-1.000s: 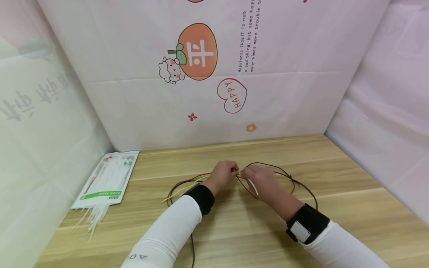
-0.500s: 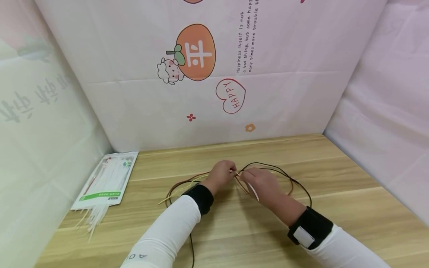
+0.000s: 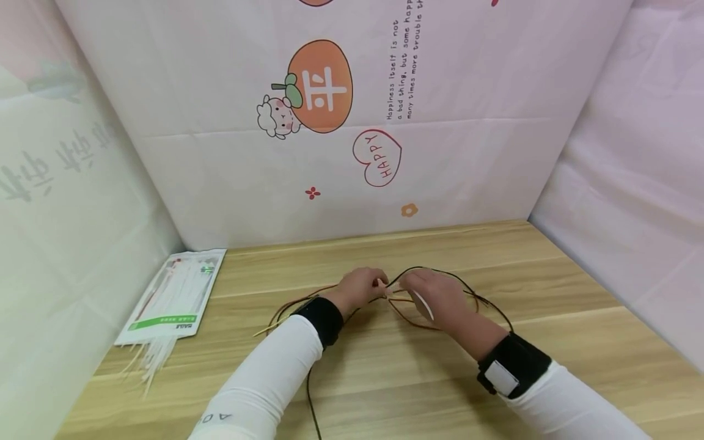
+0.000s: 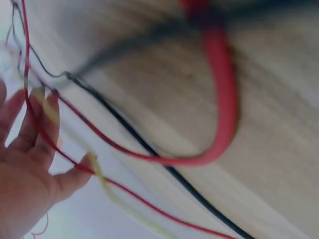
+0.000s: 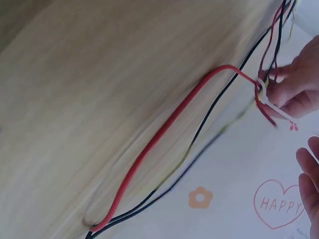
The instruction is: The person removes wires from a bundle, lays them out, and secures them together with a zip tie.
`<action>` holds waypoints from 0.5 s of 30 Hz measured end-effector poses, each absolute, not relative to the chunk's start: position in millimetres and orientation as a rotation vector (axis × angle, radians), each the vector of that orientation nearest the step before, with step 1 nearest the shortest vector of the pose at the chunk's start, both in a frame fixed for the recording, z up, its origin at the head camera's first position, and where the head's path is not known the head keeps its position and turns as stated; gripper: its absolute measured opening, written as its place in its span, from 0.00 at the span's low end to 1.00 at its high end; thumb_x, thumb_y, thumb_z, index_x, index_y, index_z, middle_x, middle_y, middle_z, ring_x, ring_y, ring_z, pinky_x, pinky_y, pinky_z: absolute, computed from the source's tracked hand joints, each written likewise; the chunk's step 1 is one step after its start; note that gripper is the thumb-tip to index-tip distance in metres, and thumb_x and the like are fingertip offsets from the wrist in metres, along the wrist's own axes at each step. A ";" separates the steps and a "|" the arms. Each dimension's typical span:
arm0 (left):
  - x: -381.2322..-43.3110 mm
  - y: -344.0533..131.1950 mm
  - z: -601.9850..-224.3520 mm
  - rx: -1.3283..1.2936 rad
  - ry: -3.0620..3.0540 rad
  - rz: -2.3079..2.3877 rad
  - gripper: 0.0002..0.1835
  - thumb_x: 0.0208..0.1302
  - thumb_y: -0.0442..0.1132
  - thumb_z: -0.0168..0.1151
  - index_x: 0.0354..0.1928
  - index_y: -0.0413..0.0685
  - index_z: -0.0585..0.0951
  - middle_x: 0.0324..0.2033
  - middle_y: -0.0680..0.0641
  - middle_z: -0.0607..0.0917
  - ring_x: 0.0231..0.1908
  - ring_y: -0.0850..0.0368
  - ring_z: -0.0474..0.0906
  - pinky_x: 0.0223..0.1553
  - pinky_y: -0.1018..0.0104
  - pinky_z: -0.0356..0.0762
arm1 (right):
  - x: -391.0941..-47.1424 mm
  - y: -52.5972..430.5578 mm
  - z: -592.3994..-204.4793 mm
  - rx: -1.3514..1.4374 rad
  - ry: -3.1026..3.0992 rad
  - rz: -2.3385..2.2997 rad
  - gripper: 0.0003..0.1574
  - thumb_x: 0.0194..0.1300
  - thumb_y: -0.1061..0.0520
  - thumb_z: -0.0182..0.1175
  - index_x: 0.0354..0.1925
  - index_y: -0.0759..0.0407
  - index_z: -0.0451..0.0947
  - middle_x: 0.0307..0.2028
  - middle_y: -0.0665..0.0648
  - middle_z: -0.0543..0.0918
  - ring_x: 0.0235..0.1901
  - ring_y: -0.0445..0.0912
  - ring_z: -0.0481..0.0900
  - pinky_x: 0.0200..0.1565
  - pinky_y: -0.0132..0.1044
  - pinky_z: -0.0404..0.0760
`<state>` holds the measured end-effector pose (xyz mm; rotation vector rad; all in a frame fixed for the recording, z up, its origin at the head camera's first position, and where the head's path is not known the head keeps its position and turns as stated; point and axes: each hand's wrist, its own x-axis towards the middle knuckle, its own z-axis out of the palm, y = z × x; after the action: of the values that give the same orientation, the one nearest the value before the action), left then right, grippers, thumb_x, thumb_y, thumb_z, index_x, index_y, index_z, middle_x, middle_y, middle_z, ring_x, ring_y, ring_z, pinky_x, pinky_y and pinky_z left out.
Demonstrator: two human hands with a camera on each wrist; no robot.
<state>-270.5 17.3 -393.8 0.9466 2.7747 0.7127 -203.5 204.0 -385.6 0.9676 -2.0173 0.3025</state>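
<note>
Both hands' fingers (image 3: 379,282) pinch the wires (image 3: 484,302) together, the white tie (image 3: 423,304) half hidden.

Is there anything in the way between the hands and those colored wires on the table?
No, nothing visible is in the way. The left hand and the right hand are already on the wires, pinching them where they bunch together, with a white cable tie looped around the bunch. The bag of cable ties lies far off to the left.
</note>
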 end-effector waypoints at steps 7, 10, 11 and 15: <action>-265.9 15.2 -391.5 1.030 2.676 0.704 0.07 0.63 0.35 0.65 0.43 0.44 0.84 0.35 0.50 0.82 0.36 0.59 0.74 0.42 0.68 0.73 | -204.3 202.7 -385.0 0.976 -1.989 0.305 0.24 0.78 0.48 0.42 0.32 0.56 0.78 0.30 0.52 0.84 0.23 0.44 0.80 0.16 0.33 0.70; -266.9 18.7 -396.6 1.054 2.685 0.637 0.01 0.62 0.34 0.64 0.34 0.45 0.84 0.28 0.54 0.79 0.30 0.62 0.70 0.38 0.70 0.70 | -202.9 201.7 -385.5 0.997 -1.981 0.298 0.19 0.76 0.53 0.46 0.32 0.55 0.79 0.31 0.51 0.84 0.26 0.45 0.82 0.19 0.34 0.74; -267.6 19.9 -398.1 1.062 2.695 0.602 0.02 0.61 0.33 0.63 0.31 0.45 0.83 0.25 0.55 0.77 0.28 0.62 0.69 0.36 0.71 0.69 | -202.3 201.5 -385.9 1.006 -1.985 0.294 0.17 0.75 0.55 0.46 0.32 0.55 0.79 0.31 0.51 0.84 0.27 0.45 0.82 0.20 0.35 0.76; -271.0 22.0 -404.1 1.049 2.761 0.518 0.08 0.62 0.34 0.60 0.24 0.47 0.78 0.19 0.56 0.71 0.24 0.61 0.65 0.30 0.70 0.65 | -197.0 200.3 -388.0 1.078 -2.008 0.271 0.07 0.66 0.62 0.55 0.33 0.57 0.79 0.31 0.52 0.84 0.31 0.46 0.83 0.28 0.38 0.80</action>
<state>-271.0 22.0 -404.1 1.0493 2.7611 0.5181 -197.0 200.3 -388.0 1.0776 -2.0079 0.2715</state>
